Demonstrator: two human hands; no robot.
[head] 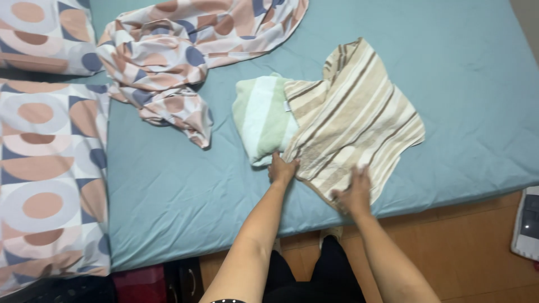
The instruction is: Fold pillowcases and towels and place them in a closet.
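Near the bed's front edge, left hand [282,168] and right hand [355,192] press flat, fingers open, on the beige striped cotton towel [353,120], gripping nothing.

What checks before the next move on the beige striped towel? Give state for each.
1. Left hand on the near edge of the beige striped towel: ok.
2. Right hand on the towel's near corner: ok; grip itself cannot tell.
3. Towel lying flat: not ok, rumpled, overlapping the green striped towel.
4. Green towel folded: ok.
5. Patterned cover apart from both towels: ok.
6. Towel fully on the blue-green sheet: ok, though its near corner sits close to the bed edge.
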